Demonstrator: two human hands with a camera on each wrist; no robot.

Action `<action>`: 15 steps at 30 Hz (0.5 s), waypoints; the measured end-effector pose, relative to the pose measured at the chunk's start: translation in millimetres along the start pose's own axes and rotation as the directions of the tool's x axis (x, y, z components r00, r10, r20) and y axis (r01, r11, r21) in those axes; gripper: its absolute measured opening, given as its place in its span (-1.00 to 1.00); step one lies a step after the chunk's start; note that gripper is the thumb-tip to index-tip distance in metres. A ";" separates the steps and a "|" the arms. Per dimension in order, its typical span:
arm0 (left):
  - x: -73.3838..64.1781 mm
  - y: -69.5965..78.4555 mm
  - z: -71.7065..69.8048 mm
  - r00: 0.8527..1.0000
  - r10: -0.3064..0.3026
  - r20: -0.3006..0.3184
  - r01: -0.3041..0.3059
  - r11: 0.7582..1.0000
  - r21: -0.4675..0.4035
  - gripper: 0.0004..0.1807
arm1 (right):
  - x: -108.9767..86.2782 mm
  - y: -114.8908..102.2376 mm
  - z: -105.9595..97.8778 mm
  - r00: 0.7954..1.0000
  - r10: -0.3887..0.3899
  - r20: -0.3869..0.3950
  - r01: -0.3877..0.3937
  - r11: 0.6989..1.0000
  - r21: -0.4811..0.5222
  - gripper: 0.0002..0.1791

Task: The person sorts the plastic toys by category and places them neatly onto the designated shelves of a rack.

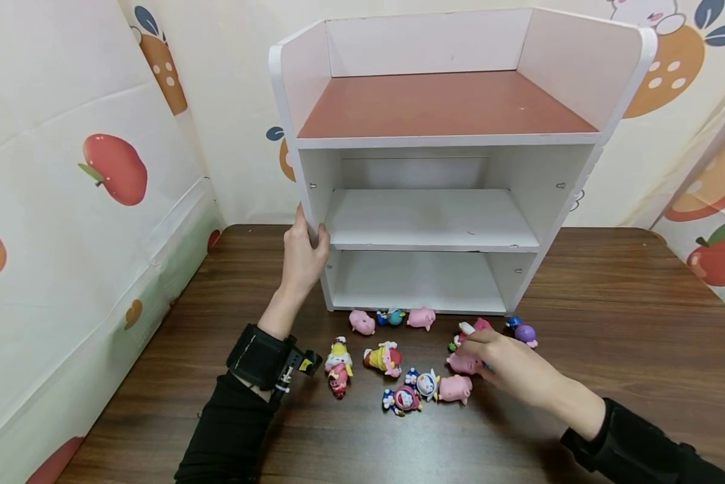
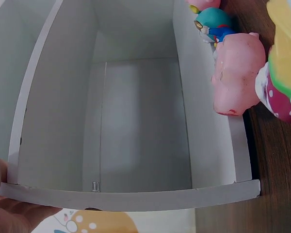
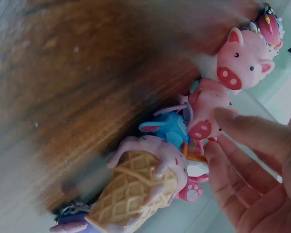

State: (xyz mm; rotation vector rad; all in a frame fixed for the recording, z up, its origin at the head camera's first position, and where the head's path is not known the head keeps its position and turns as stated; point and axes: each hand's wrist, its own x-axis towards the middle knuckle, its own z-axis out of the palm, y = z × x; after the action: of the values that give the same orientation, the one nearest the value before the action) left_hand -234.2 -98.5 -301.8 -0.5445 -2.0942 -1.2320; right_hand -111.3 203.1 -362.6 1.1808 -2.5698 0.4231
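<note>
A white toy shelf (image 1: 431, 216) stands on the table, and my left hand (image 1: 304, 259) grips its left side panel. In the left wrist view, the fingers (image 2: 24, 213) of that hand lie on the panel's outer side. My right hand (image 1: 510, 363) is among small figurines on the right. Its thumb overlaps a pink pig (image 3: 206, 109) in the right wrist view, with the fingertips beside a white and pink figurine (image 3: 198, 168). I cannot tell whether it pinches one. Close by lie a blue figurine (image 3: 169, 128) and an ice cream cone figurine (image 3: 140, 179).
Two pink pigs, one of them a pig (image 1: 421, 318), and a teal-headed figure (image 1: 392, 316) line the shelf's front edge. Nearer lie a yellow-topped figure (image 1: 338, 366), a cone figure (image 1: 384, 358), a red-faced figure (image 1: 402, 399) and another pig (image 1: 455, 388). Printed cloth (image 1: 84, 222) hangs around the table.
</note>
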 end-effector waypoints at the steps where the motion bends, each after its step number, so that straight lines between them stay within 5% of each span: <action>1: 0.0 0.1 0.1 1.000 0.000 0.000 0.000 1.000 0.000 -0.49 | -0.1 -0.3 0.8 1.000 0.004 -0.008 -0.004 1.000 0.000 -0.71; 8: -0.5 -0.1 0.6 1.000 0.005 0.002 -0.005 1.000 -0.004 -0.48 | 1.5 -3.6 6.5 0.995 0.097 -0.033 -0.098 0.995 -0.011 -0.78; 15: -0.8 0.5 0.0 1.000 0.012 -0.001 -0.012 1.000 -0.004 -0.49 | 2.8 -4.1 11.6 0.990 0.112 -0.089 -0.107 0.993 0.059 -0.77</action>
State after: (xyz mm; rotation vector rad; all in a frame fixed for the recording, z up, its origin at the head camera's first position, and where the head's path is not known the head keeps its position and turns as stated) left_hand -233.2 -98.3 -302.1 -0.5572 -2.0850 -1.2297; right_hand -111.4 194.2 -371.6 1.0150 -2.5656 0.5611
